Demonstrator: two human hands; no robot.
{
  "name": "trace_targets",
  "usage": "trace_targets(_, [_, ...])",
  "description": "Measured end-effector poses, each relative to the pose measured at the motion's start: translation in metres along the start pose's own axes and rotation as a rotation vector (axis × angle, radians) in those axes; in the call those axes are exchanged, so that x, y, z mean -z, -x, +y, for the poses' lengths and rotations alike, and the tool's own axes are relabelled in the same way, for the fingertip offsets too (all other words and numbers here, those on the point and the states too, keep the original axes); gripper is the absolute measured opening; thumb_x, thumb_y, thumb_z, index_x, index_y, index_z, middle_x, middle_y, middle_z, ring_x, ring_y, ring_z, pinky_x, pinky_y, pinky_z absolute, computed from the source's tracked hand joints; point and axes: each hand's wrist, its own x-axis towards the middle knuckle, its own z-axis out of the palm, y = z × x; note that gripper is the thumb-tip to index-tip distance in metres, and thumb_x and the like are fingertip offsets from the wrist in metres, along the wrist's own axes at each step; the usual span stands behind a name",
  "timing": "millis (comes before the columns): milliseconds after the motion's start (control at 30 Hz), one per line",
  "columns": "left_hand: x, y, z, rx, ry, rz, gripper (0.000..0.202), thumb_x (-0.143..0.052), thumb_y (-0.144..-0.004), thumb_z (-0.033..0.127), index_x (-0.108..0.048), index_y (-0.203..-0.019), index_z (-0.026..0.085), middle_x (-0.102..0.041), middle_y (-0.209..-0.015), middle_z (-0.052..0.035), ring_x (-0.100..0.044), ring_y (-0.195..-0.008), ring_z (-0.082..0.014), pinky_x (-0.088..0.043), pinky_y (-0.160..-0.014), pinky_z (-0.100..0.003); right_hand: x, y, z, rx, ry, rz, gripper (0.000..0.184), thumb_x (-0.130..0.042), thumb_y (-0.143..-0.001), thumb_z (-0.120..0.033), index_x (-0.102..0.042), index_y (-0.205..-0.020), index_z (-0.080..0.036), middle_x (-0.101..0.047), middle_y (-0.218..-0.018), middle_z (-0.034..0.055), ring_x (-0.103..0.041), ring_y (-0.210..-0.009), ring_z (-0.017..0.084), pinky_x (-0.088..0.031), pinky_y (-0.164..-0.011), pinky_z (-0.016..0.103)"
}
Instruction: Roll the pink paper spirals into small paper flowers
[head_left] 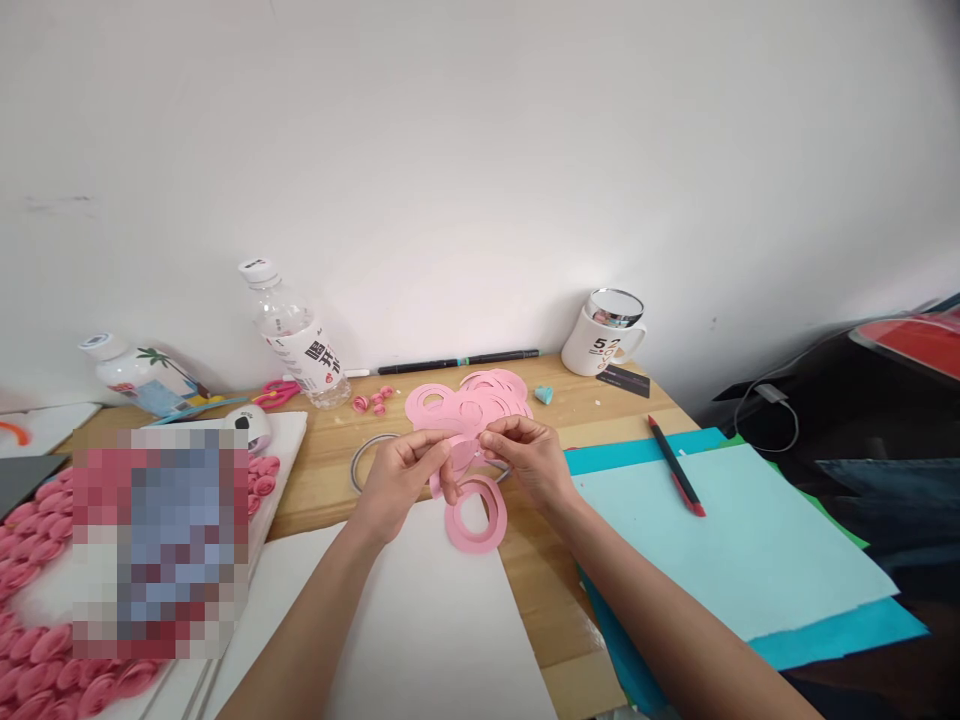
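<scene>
My left hand (pixel 401 478) and my right hand (pixel 525 455) meet over the middle of the wooden table (pixel 330 475), both pinching one pink paper spiral strip (pixel 477 514). Its loose coil hangs below my fingers, above a white sheet (pixel 420 620). Just behind my hands lies a pile of pink paper spirals (pixel 465 402). A few small rolled pink roses (pixel 373 402) sit left of that pile.
Light blue paper sheets (pixel 735 540) with a red-and-black pen (pixel 675 465) lie at the right. A white mug (pixel 604 335), two plastic bottles (pixel 296 335), a black marker (pixel 457 362), pink scissors (pixel 276 392) and a tape ring (pixel 367 455) line the back. Pink paper roses (pixel 45 660) fill a board at left.
</scene>
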Motion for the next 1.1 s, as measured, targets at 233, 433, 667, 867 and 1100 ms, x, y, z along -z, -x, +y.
trace_targets(233, [0.0006, -0.0010, 0.0000, 0.010, 0.037, 0.024, 0.028, -0.058, -0.079, 0.031, -0.065, -0.100, 0.015, -0.054, -0.047, 0.0048, -0.052, -0.042, -0.0089, -0.047, -0.056, -0.026, 0.0010, -0.0012, 0.0016, -0.053, -0.024, -0.008, 0.017, -0.080, -0.055, -0.029, -0.069, -0.061, -0.018, -0.066, -0.062, -0.0007, -0.058, -0.056, 0.008, -0.050, -0.063, 0.023])
trace_targets(433, [0.0015, -0.0020, -0.0004, 0.019, 0.017, 0.059, 0.032, -0.059, -0.078, 0.031, -0.064, -0.104, 0.013, -0.054, -0.048, 0.0042, -0.052, -0.043, -0.0101, -0.048, -0.056, -0.027, 0.0012, -0.0022, 0.0007, -0.092, -0.011, -0.056, 0.020, -0.079, -0.056, -0.029, -0.072, -0.072, -0.018, -0.067, -0.067, 0.0006, -0.060, -0.065, 0.011, -0.049, -0.069, 0.025])
trace_targets(667, [0.0017, -0.0017, -0.0009, 0.014, -0.017, 0.051, 0.031, -0.058, -0.078, 0.031, -0.065, -0.103, 0.013, -0.056, -0.050, 0.0029, -0.052, -0.043, -0.0101, -0.047, -0.054, -0.026, 0.0052, -0.0040, 0.0042, -0.087, 0.055, -0.043, 0.026, -0.079, -0.054, -0.030, -0.070, -0.074, -0.016, -0.070, -0.071, 0.0038, -0.062, -0.064, 0.012, -0.051, -0.068, 0.027])
trace_targets(867, [0.0013, -0.0013, -0.0001, 0.005, -0.015, 0.042, 0.029, -0.056, -0.079, 0.030, -0.064, -0.102, 0.014, -0.055, -0.051, 0.0035, -0.052, -0.044, -0.0096, -0.047, -0.055, -0.026, 0.0047, -0.0038, 0.0028, -0.103, -0.003, -0.015, 0.034, -0.082, -0.051, -0.027, -0.066, -0.081, -0.018, -0.070, -0.070, 0.0013, -0.062, -0.059, 0.011, -0.052, -0.066, 0.026])
trace_targets(1100, [0.0018, -0.0008, 0.0004, 0.001, -0.032, 0.043, 0.027, -0.055, -0.080, 0.029, -0.065, -0.100, 0.014, -0.055, -0.050, 0.0037, -0.051, -0.044, -0.0092, -0.046, -0.054, -0.025, 0.0048, -0.0027, 0.0031, -0.084, 0.037, -0.037, 0.025, -0.081, -0.052, -0.027, -0.067, -0.069, -0.016, -0.067, -0.062, 0.0005, -0.060, -0.057, 0.010, -0.051, -0.062, 0.024])
